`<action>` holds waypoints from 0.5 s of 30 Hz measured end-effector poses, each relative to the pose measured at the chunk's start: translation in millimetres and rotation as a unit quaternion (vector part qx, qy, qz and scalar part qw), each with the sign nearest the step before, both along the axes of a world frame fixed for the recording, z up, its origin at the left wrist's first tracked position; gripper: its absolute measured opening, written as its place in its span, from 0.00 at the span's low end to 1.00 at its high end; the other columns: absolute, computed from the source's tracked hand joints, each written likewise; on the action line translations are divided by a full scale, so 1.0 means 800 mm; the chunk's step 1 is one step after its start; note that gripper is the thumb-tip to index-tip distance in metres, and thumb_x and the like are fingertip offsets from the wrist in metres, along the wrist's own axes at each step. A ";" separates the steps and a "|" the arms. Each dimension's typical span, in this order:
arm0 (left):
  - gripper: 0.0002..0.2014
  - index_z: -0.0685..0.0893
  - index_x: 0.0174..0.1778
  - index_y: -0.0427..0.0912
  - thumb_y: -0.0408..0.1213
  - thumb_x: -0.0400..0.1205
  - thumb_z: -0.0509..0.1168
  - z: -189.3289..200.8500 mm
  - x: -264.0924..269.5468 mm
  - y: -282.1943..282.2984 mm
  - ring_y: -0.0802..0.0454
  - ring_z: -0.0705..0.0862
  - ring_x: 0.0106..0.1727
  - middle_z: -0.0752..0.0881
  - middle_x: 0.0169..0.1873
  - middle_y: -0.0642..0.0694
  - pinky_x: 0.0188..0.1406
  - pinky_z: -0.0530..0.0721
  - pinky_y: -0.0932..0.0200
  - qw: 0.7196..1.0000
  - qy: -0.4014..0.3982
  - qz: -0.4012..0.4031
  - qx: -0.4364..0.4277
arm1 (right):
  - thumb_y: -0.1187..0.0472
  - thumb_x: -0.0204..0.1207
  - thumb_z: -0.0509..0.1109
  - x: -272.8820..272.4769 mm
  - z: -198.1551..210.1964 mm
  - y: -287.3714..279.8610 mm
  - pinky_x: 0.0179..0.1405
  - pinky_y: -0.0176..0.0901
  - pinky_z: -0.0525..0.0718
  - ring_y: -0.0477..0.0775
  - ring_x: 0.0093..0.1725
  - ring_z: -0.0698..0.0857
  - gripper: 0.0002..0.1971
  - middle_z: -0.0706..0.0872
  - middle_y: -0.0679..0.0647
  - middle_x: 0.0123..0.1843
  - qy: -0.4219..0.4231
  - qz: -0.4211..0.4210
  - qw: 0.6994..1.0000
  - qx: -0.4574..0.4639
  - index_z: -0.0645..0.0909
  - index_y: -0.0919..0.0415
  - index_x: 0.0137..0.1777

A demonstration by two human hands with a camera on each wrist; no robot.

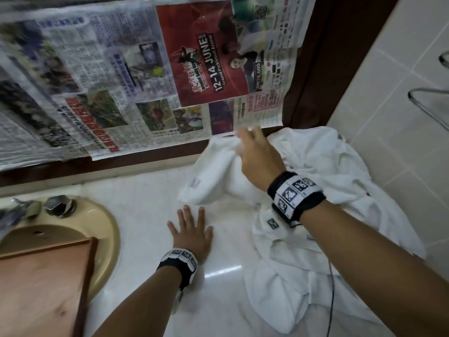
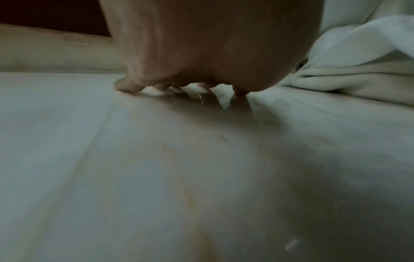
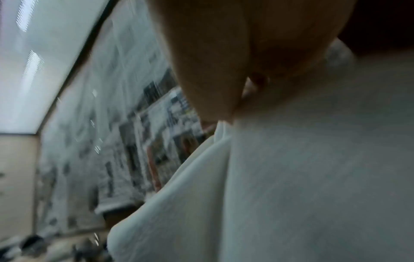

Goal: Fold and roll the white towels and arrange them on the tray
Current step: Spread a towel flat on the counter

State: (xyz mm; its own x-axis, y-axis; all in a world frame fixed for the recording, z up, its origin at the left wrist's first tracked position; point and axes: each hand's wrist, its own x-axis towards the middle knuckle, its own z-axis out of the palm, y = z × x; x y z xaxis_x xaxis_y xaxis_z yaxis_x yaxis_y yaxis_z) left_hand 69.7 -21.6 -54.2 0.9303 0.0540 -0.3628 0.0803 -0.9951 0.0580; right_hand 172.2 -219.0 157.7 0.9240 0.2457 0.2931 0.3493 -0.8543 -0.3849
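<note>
A heap of crumpled white towels (image 1: 315, 190) lies on the right of the white marble counter (image 1: 145, 203). My right hand (image 1: 255, 154) pinches a fold of one white towel (image 1: 213, 171) at the heap's far left and holds it raised; the right wrist view shows that towel (image 3: 291, 177) hanging under the hand (image 3: 224, 106). My left hand (image 1: 190, 231) lies flat on the bare counter, fingers spread, just left of the heap; its fingertips (image 2: 127, 86) press the stone beside the towels (image 2: 358, 70). A wooden tray (image 1: 41, 288) sits over the basin at lower left.
A beige basin (image 1: 107, 227) with a chrome tap (image 1: 58, 203) sits at the left. Newspaper (image 1: 121, 81) covers the wall behind the counter. A tiled wall (image 1: 401, 93) with a chrome rail (image 1: 427, 103) stands at the right. A thin black cable (image 1: 331, 288) runs across the towels.
</note>
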 end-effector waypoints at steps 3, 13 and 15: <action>0.32 0.49 0.88 0.51 0.59 0.89 0.39 0.007 0.003 0.010 0.33 0.35 0.87 0.36 0.87 0.33 0.81 0.43 0.23 1.000 0.018 -0.017 -0.017 | 0.29 0.70 0.69 -0.013 -0.077 -0.057 0.76 0.71 0.64 0.68 0.82 0.62 0.51 0.59 0.63 0.83 0.230 -0.064 0.935 -0.263 0.50 0.51 0.85; 0.34 0.40 0.89 0.51 0.59 0.89 0.41 0.005 -0.002 0.027 0.35 0.39 0.88 0.38 0.88 0.36 0.83 0.47 0.26 0.999 -0.006 -0.047 -0.021 | 0.66 0.71 0.68 -0.024 -0.080 -0.072 0.56 0.59 0.72 0.62 0.56 0.83 0.19 0.84 0.56 0.55 0.021 -0.106 0.959 -0.261 0.77 0.57 0.63; 0.33 0.44 0.89 0.52 0.57 0.89 0.43 0.005 -0.004 0.033 0.36 0.42 0.88 0.42 0.88 0.37 0.83 0.49 0.28 0.998 -0.024 -0.055 -0.028 | 0.66 0.72 0.67 -0.025 -0.044 -0.049 0.58 0.61 0.73 0.64 0.50 0.84 0.14 0.84 0.57 0.50 -0.071 -0.101 0.978 -0.170 0.77 0.59 0.59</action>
State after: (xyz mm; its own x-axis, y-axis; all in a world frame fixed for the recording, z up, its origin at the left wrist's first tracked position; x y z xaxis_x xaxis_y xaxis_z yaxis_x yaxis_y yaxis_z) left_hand 66.3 5.0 -50.0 0.9459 -0.0691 -0.3170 -0.0343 -0.9929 0.1141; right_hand 152.1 -257.9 122.2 0.9194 0.1683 0.3556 0.1901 -0.9814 -0.0268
